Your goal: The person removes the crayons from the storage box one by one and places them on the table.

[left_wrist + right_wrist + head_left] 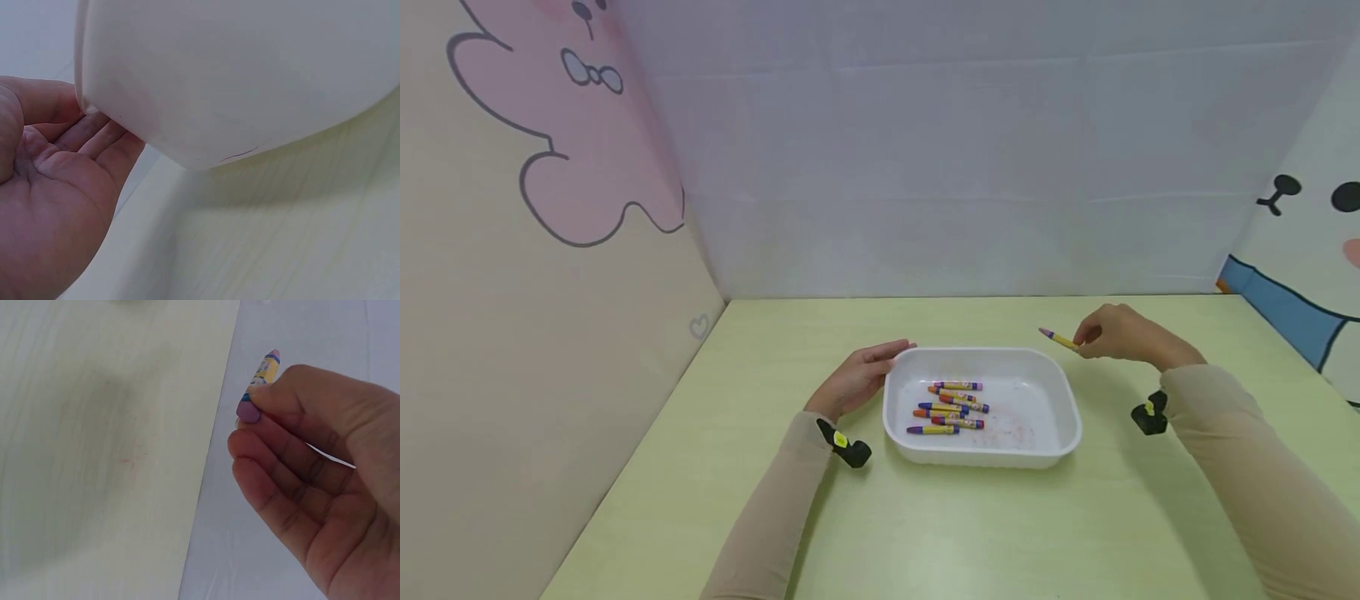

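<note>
In the head view my right hand point(1123, 337) is raised beyond the tray's far right corner, pinching a crayon point(1058, 339) between thumb and fingertips. This crayon has a yellow wrapper with blue bands. The right wrist view shows its pinkish-purple end point(249, 412) beside the thumb, the other fingers loosely bent. My left hand point(857, 379) grips the far left corner of a white plastic tray point(981, 458). In the left wrist view the fingers point(94, 134) reach under the rim, partly hidden by the tray wall. Several yellow-wrapped crayons point(955, 408) lie in the tray's left half.
The tray stands on a pale green table point(970, 533). A light wall point(962, 183) rises along the table's back edge, and side panels with cartoon figures flank it. Faint crayon marks point(1007, 429) show on the tray floor.
</note>
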A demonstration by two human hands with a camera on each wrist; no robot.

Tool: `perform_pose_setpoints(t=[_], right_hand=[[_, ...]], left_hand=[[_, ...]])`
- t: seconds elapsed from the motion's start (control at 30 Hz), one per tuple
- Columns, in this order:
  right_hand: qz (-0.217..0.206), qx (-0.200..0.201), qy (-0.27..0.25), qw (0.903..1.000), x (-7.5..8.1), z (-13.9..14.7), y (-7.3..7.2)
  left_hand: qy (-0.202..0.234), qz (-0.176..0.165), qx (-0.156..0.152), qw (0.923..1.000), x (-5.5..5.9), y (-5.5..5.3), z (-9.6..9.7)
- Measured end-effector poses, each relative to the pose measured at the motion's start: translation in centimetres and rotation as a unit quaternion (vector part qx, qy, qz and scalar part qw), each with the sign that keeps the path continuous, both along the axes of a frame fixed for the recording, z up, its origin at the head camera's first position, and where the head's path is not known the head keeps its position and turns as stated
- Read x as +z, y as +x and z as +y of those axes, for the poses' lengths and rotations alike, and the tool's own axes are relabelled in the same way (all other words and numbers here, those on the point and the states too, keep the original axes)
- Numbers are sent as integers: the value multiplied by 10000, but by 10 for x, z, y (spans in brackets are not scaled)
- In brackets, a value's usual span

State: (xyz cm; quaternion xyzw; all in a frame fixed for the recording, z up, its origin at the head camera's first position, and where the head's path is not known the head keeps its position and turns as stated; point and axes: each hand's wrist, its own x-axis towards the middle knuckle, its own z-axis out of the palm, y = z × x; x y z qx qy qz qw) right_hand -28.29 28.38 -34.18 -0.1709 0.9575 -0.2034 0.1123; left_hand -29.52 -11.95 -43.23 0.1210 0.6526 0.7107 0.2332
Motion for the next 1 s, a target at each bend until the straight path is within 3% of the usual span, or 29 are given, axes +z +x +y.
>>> perform_pose_setpoints(t=[0.5, 1.0], right_hand=[[-347, -720, -128, 9967, -32, 33, 7], [-533, -894, -71, 9945, -47, 37, 7]], left_hand=[[81, 35, -118, 9999, 4, 3, -1], [28, 8, -60, 10000, 2, 1, 1]])
